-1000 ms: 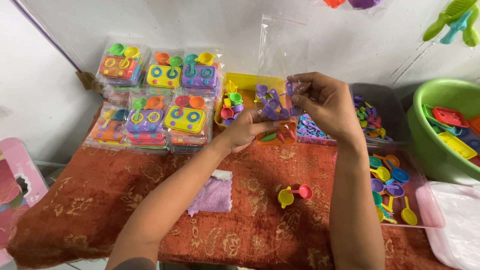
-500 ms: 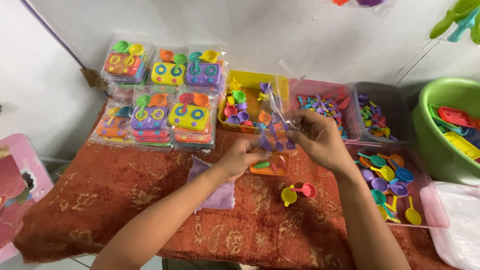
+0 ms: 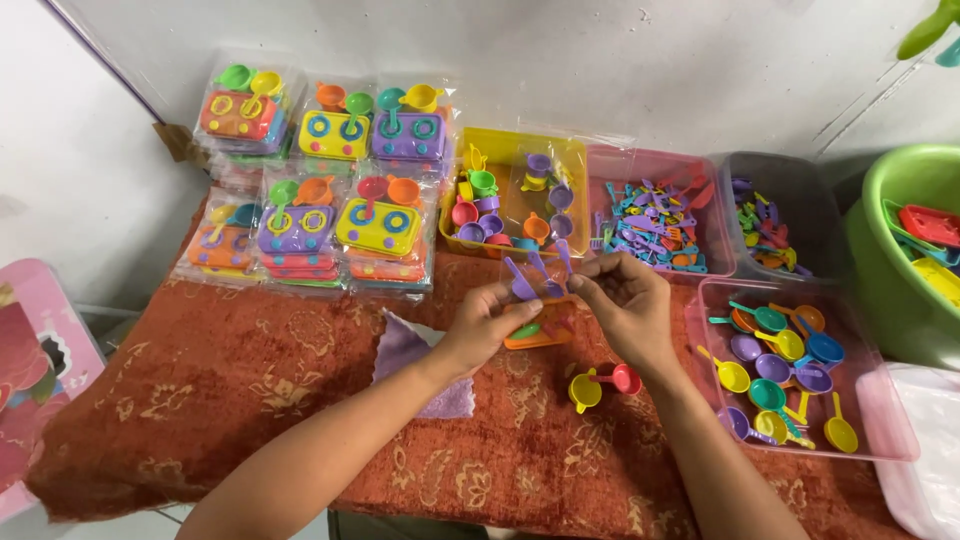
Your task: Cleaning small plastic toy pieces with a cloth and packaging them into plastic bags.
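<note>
A clear bag (image 3: 540, 215) of small toy pieces is pinched between the left hand (image 3: 487, 322) and right hand (image 3: 628, 300), above an orange toy stove (image 3: 540, 330), near the yellow tray (image 3: 580, 160).

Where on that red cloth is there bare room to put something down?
Bare cloth lies at the front left, between the packed toy sets and the purple rag. The back row of bins is crowded, as is the pan tray on the right.

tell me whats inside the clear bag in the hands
Purple toy utensils stick up inside the clear bag; an orange toy stove shows low down. Fingers cover the rest.
</note>
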